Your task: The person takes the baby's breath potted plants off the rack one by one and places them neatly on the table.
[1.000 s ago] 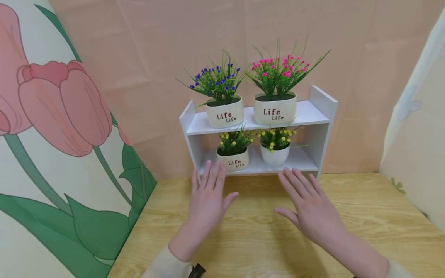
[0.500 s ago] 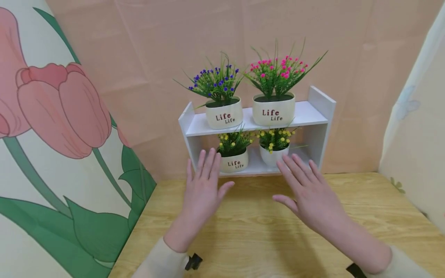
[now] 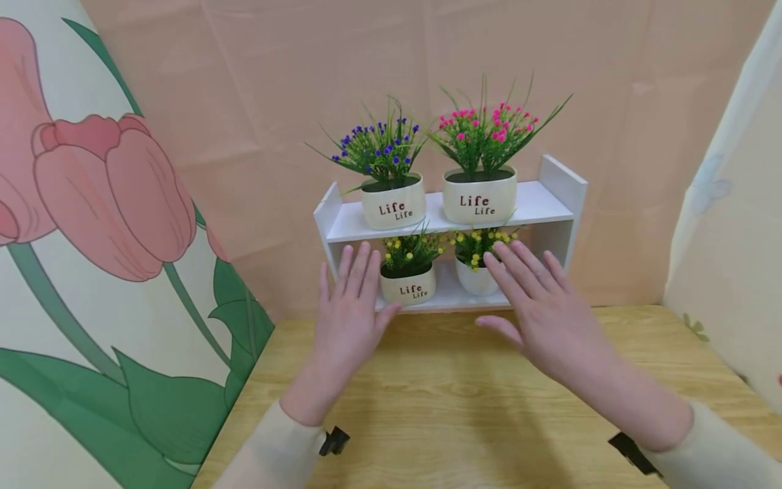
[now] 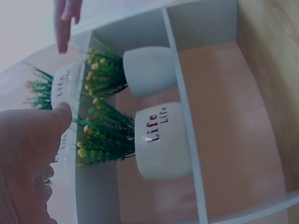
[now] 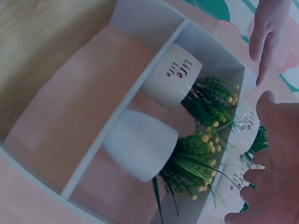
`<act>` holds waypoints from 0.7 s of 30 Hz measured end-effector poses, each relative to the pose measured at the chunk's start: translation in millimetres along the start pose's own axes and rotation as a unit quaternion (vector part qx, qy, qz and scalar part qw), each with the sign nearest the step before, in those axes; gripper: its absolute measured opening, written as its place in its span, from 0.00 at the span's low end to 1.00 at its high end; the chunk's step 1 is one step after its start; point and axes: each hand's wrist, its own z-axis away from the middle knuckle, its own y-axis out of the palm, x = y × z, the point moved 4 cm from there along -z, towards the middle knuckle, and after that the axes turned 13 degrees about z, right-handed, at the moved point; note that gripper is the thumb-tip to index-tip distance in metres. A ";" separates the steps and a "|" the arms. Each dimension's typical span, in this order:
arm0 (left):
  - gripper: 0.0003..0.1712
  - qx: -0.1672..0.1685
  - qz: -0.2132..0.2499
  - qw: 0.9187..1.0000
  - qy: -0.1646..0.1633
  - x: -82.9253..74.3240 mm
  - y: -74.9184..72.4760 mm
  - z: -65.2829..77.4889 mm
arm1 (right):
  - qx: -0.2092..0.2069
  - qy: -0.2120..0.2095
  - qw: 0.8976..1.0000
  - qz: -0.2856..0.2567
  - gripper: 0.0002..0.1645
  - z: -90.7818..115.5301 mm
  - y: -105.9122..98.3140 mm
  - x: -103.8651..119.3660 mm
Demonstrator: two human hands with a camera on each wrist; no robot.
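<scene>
We noted the bare left hand (image 3: pixel 347 329) spread back-up, straight fingers toward one o'clock; the bare right hand (image 3: pixel 550 322) likewise, toward ten-thirty. Both held nothing. The boxy white board shelf (image 3: pixel 546 202) stood at twelve. Right fingers hid part of the round white pot (image 3: pixel 473 280). Wrist views cropped both hands.

Beyond the left hand (image 3: pixel 345 329) is a cream pot (image 3: pixel 394 204) lettered dark red, its flowers (image 3: pixel 387 149) blue; past the right hand (image 3: pixel 550 322), a plain white pot (image 3: pixel 470 280) with yellow blooms (image 3: pixel 476 259); beneath both, a yellowish wood-grained surface (image 3: pixel 427 394).
</scene>
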 end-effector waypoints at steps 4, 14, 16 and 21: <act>0.56 -0.005 -0.003 1.000 -0.003 3.3 -4.9 -7.9 | 0.002 -0.001 1.000 0.007 0.60 -10.0 -4.4 -4.3; 0.54 0.018 0.007 0.999 -0.042 15.9 -10.6 -27.3 | 0.003 -0.005 0.999 0.038 0.61 -32.0 -16.9 -18.2; 0.54 0.019 0.004 0.999 -0.046 18.7 -10.9 -30.0 | 0.014 -0.004 0.999 0.043 0.58 -35.0 -18.2 -21.6; 0.53 0.011 -0.010 0.999 -0.046 23.3 -12.3 -35.9 | 0.019 0.000 0.999 0.044 0.57 -41.9 -18.4 -30.7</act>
